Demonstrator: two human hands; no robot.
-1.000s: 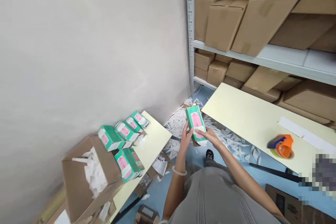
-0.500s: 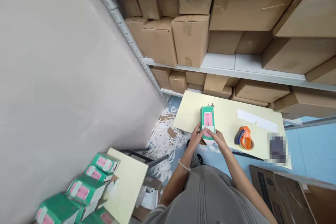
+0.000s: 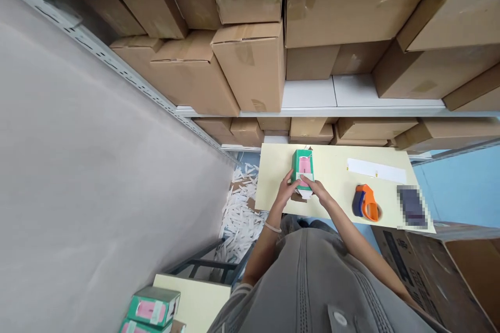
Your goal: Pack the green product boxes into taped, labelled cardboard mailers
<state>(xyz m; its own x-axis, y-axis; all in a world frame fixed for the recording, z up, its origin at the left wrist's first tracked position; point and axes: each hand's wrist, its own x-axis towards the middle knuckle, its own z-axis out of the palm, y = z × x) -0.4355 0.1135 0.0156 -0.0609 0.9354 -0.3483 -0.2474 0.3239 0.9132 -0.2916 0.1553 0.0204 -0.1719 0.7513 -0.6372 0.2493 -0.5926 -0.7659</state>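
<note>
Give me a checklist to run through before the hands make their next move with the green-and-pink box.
1. Left hand on the green-and-pink box: ok, at its left side.
2. Right hand on it: ok, at its near right.
3. Box resting on the pale table: cannot tell; it may be held just above.
4. Near end of the box closed: cannot tell, too small to judge.
5. Orange tape dispenser apart from the box: ok, to its right on the table.
6. White strip apart from the box: ok, also to its right.
</note>
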